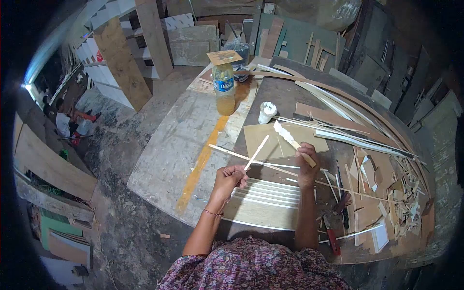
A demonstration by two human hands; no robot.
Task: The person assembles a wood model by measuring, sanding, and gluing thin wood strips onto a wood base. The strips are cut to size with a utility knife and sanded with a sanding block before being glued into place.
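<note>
My left hand (pixel 229 181) pinches a thin pale wooden strip (pixel 257 152) that slants up and to the right. In my right hand (pixel 307 163) is a flat wooden stick (pixel 296 144), its far end coated in white paste. Below and between my hands lies a panel (pixel 261 217) with several white strips set side by side on it. A small white cup (pixel 267 112) with white paste at its rim stands beyond the stick. Under the stick rests a tan flat board (pixel 257 140), and long thin strips cross the table near it.
A plastic bottle (pixel 224 92) of yellowish liquid, a flat piece on its top, stands on the table (pixel 166 145). Wood scraps (pixel 403 203) pile up at right, near a red-handled tool (pixel 332 239). Long curved strips (pixel 348 87) line the far edge. A person (pixel 67 121) sits far left.
</note>
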